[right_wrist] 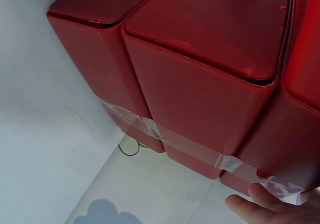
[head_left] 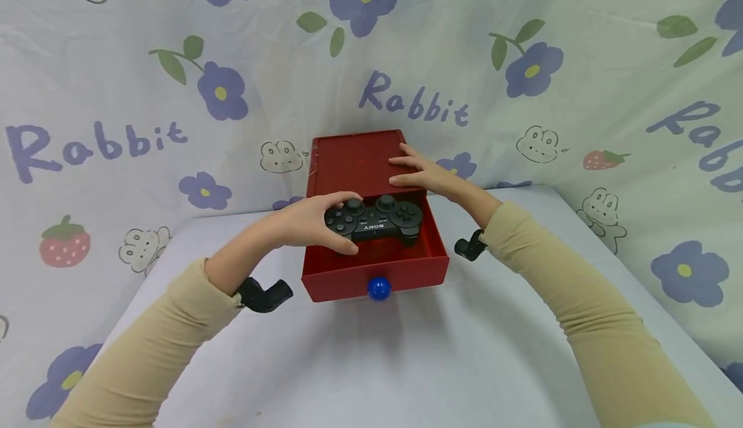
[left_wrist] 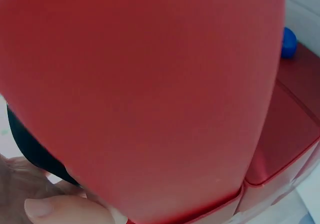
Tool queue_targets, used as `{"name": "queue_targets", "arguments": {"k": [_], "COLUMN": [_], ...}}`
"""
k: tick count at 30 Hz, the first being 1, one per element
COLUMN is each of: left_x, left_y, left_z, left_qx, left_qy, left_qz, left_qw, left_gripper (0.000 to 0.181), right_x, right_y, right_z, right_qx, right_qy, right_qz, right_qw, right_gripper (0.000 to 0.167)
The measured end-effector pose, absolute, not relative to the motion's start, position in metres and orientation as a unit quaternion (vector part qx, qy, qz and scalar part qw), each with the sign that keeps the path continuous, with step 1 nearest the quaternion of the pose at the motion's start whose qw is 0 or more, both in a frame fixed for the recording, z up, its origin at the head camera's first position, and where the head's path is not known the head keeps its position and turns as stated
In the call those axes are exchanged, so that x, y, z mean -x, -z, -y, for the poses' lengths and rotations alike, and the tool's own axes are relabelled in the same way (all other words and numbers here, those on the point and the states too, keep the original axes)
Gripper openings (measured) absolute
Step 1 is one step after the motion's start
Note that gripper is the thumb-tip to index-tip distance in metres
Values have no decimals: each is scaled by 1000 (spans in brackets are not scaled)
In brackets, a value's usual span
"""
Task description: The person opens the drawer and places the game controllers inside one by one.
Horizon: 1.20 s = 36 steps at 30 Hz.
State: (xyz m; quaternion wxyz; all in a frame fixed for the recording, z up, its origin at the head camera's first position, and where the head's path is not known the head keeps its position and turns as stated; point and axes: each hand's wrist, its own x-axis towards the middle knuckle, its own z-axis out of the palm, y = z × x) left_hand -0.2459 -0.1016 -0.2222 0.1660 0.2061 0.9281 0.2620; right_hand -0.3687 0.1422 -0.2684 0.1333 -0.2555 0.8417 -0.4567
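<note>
A black Sony game controller (head_left: 376, 218) is at the open red drawer (head_left: 374, 280), its lettering upside down to me. My left hand (head_left: 316, 222) grips the controller's left end, thumb in front and fingers behind. Whether the controller touches the drawer's bottom cannot be seen. On the drawer's front is a round blue knob (head_left: 379, 289). Behind the drawer stands the red drawer box (head_left: 354, 160). My right hand (head_left: 426, 175) rests on the right part of its top with fingers spread. In the left wrist view, the red drawer side hides much of the controller (left_wrist: 32, 146).
The drawer box stands on a white-covered table (head_left: 249, 350), near a patterned cloth (head_left: 116, 80) hanging behind. Several red compartments (right_wrist: 195, 88) joined with clear tape show in the right wrist view. Another blue knob (left_wrist: 288, 43) appears in the left wrist view.
</note>
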Motion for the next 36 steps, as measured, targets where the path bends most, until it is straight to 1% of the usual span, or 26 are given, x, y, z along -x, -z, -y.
{"name": "queue_targets", "arguments": {"k": [12, 20, 32, 36], "left_x": [251, 253, 253, 253], "left_y": [230, 239, 246, 248], "left_z": [87, 86, 81, 80], "left_qx": [-209, -209, -209, -201], "left_qy": [-185, -195, -177, -165], "left_qz": [-950, -949, -957, -962], "left_qw": [138, 130, 91, 87], "left_gripper": [80, 79, 80, 82], "right_x": [367, 367, 365, 366], "right_y": [268, 268, 267, 268], "right_z": [-140, -139, -142, -142], "right_qx": [247, 250, 252, 252], "right_qy": [463, 461, 463, 466], "right_qz": [-840, -840, -839, -837], "right_qw": [136, 138, 134, 136], "right_gripper": [64, 64, 64, 64]}}
